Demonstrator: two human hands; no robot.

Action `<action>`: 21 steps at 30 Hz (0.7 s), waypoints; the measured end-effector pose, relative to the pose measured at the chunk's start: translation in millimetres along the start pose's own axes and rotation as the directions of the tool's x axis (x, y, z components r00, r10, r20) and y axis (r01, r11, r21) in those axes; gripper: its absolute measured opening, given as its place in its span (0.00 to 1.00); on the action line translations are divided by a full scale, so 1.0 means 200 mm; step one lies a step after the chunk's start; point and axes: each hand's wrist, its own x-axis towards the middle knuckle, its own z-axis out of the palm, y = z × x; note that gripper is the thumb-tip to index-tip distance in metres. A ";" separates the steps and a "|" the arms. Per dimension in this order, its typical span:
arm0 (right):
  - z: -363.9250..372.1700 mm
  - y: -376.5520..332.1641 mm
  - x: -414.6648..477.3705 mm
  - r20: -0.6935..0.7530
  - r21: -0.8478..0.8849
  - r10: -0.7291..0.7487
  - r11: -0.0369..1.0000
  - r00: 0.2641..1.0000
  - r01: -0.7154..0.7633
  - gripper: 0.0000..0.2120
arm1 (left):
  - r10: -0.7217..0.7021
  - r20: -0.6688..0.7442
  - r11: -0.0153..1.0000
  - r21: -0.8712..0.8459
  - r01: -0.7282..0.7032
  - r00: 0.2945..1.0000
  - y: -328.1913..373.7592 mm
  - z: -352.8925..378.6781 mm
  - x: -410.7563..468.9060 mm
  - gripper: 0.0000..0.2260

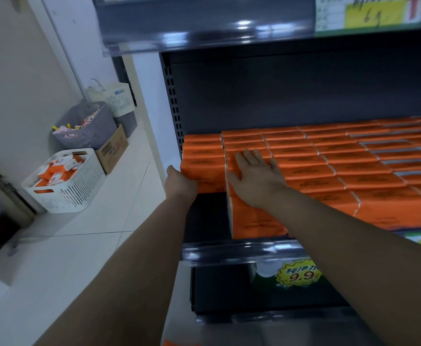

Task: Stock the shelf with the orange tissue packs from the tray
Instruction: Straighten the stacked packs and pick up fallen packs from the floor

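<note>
Although the left hand [179, 182] presses against the near-left corner of an end bundle [204, 161] of orange packs, its fingers lie behind the wrapper, so whether they curl round it cannot be told; only the thumb side and wrist show. Space under that bundle is dark, and what it rests on is not visible. Right hand [256, 176]: flat, fingers straight and slightly spread, palm down on top of the next column to the right.

Orange tissue packs [341, 168] fill the middle shelf [241, 249] in tight rows running far and right, cut off at the right frame edge. Wrappers are glossy bright orange with pale seams at the ends; the dark print on each is too blurred to read. Far-right rows are washed grey by glare.

Left, on the tiled floor, a white slotted basket [89, 156] holds loose orange-and-white packs, jumbled. Beyond it stand a grey basket [87, 126], a cardboard box [112, 151] and a second white basket [119, 98]; their contents are unclear. A yellow 9.9 price tag [301, 273] hangs below the shelf rail. The upper label [369, 13] is cropped by the top edge.
</note>
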 end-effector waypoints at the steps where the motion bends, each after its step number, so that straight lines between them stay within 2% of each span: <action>1: -0.01 -0.01 -0.03 -0.002 0.002 -0.004 1.000 1.000 0.004 0.30 | -0.017 -0.017 1.000 -0.006 0.017 1.000 0.01 -0.02 -0.04 0.26; 4: -0.06 -0.04 -0.14 -0.013 0.019 -0.021 1.000 1.000 0.021 0.27 | -0.004 -0.030 1.000 0.023 0.005 1.000 0.04 -0.10 -0.17 0.18; 6: -0.09 -0.05 -0.24 -0.033 0.037 -0.031 0.999 0.999 0.032 0.25 | 0.033 -0.007 0.996 0.083 -0.032 0.999 0.06 -0.15 -0.28 0.17; 10: -0.11 -0.03 -0.48 -0.118 0.045 -0.044 0.998 0.992 0.049 0.22 | 0.173 0.083 0.953 0.236 -0.188 0.981 0.08 -0.21 -0.53 0.16; 12: -0.11 0.00 -0.60 -0.142 0.047 -0.036 0.998 0.989 0.043 0.21 | 0.182 0.152 0.943 0.254 -0.217 0.971 0.07 -0.20 -0.66 0.14; 16: -0.03 0.12 -0.86 -0.141 0.017 -0.011 1.000 0.990 0.014 0.22 | 0.240 0.285 0.896 0.303 -0.324 0.928 0.05 -0.10 -0.91 0.09; 21: 0.18 0.39 -1.16 -0.050 0.023 0.053 0.998 0.997 -0.052 0.23 | 0.182 0.381 0.884 0.340 -0.320 0.907 -0.02 0.13 -1.12 0.10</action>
